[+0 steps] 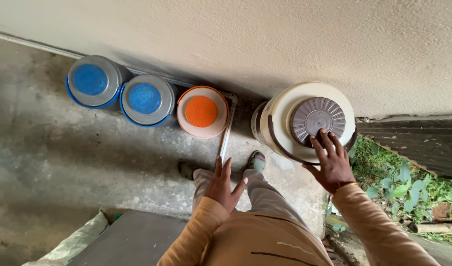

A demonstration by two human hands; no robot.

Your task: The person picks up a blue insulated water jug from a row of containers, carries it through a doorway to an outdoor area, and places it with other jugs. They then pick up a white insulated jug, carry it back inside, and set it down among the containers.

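Right hand [333,165] touches grey lid [317,120]; concrete floor [63,157], plastered wall [236,34].

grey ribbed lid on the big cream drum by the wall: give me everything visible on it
The round grey-brown ribbed lid looks like moulded plastic, with radial ridges around a smooth flat centre. It sits flat and centred on the wide top of the big cream-coloured plastic drum, which stands on the concrete floor against the plastered wall. It appears closed and intact, slightly dusty. The right hand reaches over it, fingers spread and resting on its near edge. The left hand is apart from it.
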